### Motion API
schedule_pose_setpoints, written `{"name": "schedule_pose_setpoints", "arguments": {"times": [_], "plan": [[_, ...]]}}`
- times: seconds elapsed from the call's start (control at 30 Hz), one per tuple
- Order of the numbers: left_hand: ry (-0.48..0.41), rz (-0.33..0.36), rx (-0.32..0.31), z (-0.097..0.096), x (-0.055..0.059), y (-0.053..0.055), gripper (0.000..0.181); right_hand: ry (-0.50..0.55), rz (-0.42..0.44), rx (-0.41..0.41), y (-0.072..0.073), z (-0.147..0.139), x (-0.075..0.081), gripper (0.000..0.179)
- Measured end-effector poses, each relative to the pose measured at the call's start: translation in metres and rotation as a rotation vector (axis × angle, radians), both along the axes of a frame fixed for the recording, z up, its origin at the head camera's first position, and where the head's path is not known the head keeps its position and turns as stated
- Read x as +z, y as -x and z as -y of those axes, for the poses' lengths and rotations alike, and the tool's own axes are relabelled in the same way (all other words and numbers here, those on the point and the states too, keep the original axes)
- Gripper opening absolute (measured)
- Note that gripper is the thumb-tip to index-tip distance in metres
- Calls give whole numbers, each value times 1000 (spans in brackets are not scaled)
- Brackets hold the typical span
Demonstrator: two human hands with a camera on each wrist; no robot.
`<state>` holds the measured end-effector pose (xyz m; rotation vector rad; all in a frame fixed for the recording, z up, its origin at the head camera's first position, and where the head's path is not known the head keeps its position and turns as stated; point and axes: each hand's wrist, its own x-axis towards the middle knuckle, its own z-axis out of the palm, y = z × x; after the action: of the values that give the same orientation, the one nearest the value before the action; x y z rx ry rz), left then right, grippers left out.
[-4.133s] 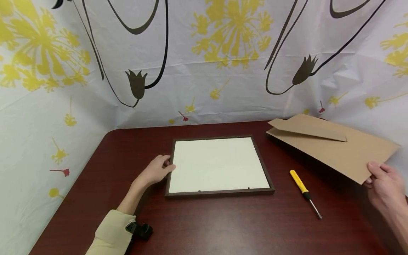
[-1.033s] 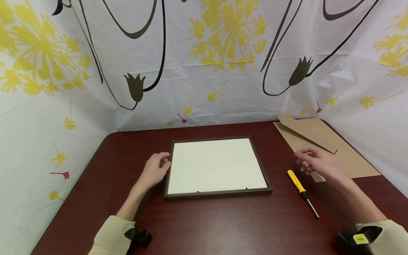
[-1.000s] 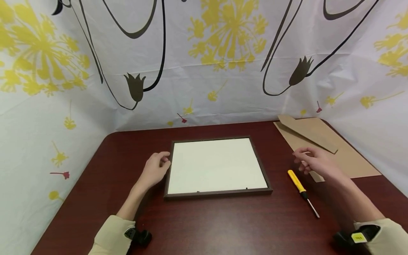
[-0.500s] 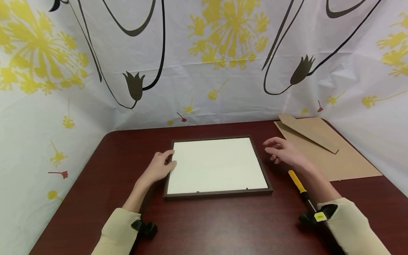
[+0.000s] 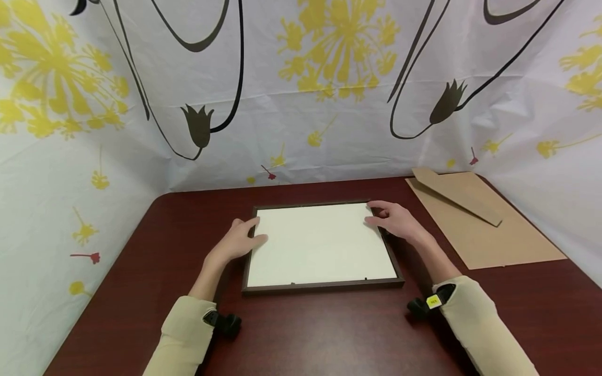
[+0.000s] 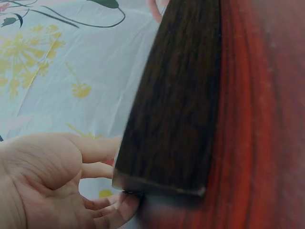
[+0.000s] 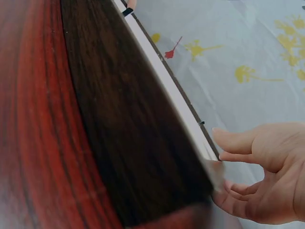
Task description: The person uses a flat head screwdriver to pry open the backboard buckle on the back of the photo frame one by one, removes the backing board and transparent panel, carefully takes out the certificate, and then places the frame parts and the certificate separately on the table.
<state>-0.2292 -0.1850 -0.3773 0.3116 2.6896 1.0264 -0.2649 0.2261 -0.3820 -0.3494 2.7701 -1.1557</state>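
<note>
A picture frame point(image 5: 324, 285) with a thin dark rim lies on the table, a white panel point(image 5: 320, 245) filling it. Small black tabs show along its near side. My left hand point(image 5: 237, 240) grips the left side, thumb over the white panel; in the left wrist view, fingers point(image 6: 112, 212) reach below the dark wood-grain edge. On the far right side, my right hand point(image 5: 392, 219) holds the frame near its corner. The right wrist view has that hand's thumb point(image 7: 233, 142) above the edge and other fingers lower, against the frame's side.
Right of the frame lies a brown backing board point(image 5: 508, 240) with a narrow raised flap point(image 5: 456, 196). The screwdriver seen earlier is hidden behind my right forearm. A patterned white sheet point(image 5: 301, 136) encloses the dark red table point(image 5: 301, 334) behind and at the sides.
My right hand first set the brown board down at the right, then moved left to the frame's right side. The left hand's thumb has moved farther over the white panel.
</note>
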Motion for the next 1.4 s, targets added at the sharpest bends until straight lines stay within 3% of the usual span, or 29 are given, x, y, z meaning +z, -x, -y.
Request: {"name": "schedule_pose_setpoints", "arguments": {"times": [0.37, 0.83, 1.2, 1.4], "plan": [[27, 44, -21, -1, -1, 4, 88, -110, -19, 52, 9, 6, -7, 76], [54, 42, -22, -6, 0, -1, 90, -174, -91, 103, 7, 10, -7, 65], [52, 46, -12, -6, 1, -5, 88, -176, -70, 78, 2, 15, 2, 58], [33, 54, -11, -6, 4, -7, 90, -103, -114, 122, 2, 8, 10, 58]]}}
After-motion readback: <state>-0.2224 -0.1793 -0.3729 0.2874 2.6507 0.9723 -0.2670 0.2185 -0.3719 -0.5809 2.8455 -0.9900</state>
